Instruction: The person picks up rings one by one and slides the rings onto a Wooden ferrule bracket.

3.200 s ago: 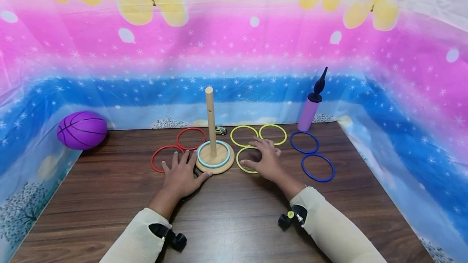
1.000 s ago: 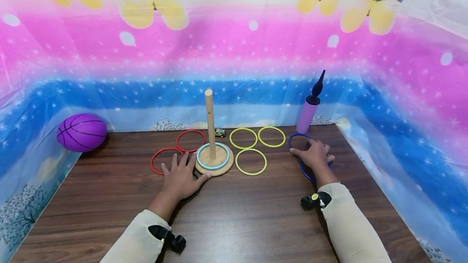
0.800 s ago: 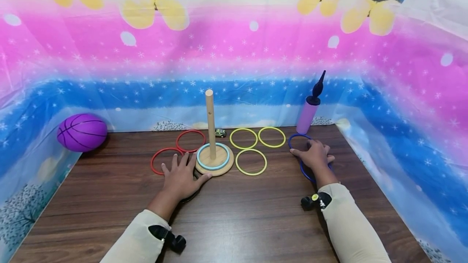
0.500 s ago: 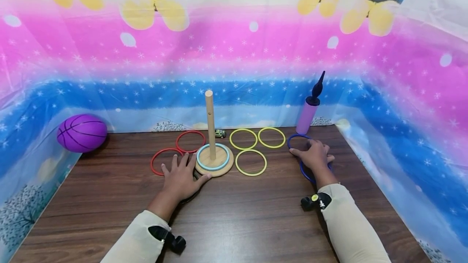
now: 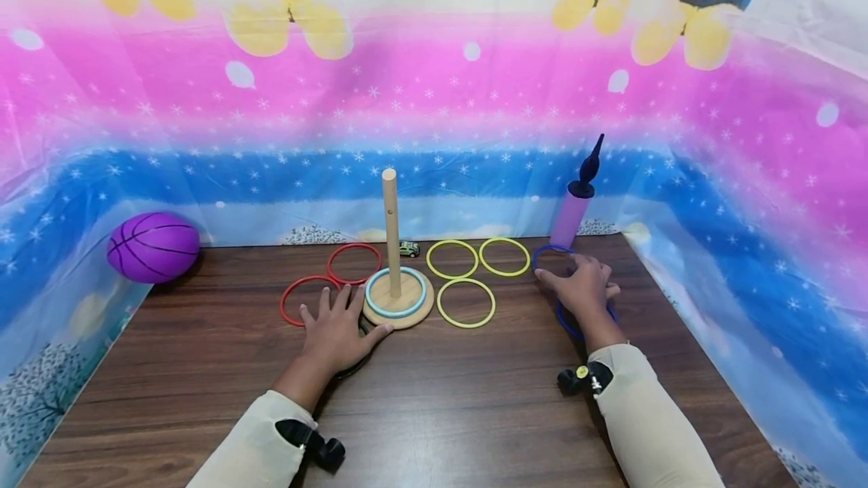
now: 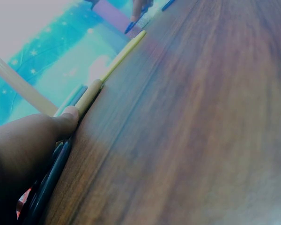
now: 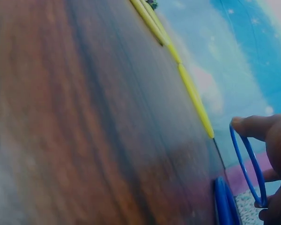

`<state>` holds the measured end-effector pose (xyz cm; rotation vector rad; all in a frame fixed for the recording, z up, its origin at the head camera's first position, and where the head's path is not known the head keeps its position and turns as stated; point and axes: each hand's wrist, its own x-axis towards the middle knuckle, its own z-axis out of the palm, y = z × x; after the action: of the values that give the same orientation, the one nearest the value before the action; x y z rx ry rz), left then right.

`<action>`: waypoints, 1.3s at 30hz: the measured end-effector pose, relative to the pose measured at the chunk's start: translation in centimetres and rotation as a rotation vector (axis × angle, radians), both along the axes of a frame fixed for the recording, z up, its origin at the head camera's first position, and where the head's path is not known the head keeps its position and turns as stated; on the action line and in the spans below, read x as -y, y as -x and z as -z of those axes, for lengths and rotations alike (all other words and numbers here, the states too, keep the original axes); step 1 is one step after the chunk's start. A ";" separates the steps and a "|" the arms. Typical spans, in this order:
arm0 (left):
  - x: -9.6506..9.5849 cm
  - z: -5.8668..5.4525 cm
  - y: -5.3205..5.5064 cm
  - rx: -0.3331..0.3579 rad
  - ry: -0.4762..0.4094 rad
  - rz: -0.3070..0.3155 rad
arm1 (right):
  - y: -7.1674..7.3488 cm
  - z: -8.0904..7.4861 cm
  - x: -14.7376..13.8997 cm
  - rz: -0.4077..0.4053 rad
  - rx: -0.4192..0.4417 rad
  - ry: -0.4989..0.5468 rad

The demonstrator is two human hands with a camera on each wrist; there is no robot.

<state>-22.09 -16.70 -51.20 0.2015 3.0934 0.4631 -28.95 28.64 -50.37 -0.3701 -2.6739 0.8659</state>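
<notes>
My right hand (image 5: 585, 292) pinches a blue ring (image 5: 539, 253) at the right; in the right wrist view this ring (image 7: 255, 164) stands tilted off the table between thumb and fingers. Under that hand lies a second blue ring (image 5: 565, 329), partly hidden. My left hand (image 5: 335, 333) lies with fingers spread beside a wooden peg stand (image 5: 392, 232), its thumb at the edge of the round base. Around the peg, on the base, sits a light blue ring (image 5: 396, 315). Beneath the left palm, dark rings (image 6: 54, 173) are mostly covered.
Several yellow rings (image 5: 440, 308) lie flat right of the stand, and two red rings (image 5: 283, 300) to its left. A toy car (image 5: 409, 249) is behind the peg. A purple basketball (image 5: 154, 247) stands far left, a purple hand pump (image 5: 572, 217) back right, before a printed cloth.
My right hand has gone from the near yellow ring rightward to the blue rings. The far blue ring has just shifted slightly up in its fingers. My left hand has stayed put.
</notes>
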 end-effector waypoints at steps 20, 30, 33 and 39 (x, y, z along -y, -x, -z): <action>0.0 -0.1 -0.1 -0.001 0.000 -0.002 | -1.0 -2.8 3.5 -0.061 -0.208 0.062; 0.1 0.2 0.1 -0.009 0.002 -0.001 | -1.2 -4.0 5.3 -0.097 -0.256 0.056; 0.1 0.3 0.2 -0.014 0.003 0.001 | -1.2 -4.4 5.8 -0.119 -0.271 0.063; 0.1 0.3 0.1 -0.010 -0.002 0.002 | -1.2 -5.6 6.9 -0.204 -0.336 0.095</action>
<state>-22.22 -16.81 -51.48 0.2073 3.1027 0.4667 -27.71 21.74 -44.79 0.0298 -2.3910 1.0152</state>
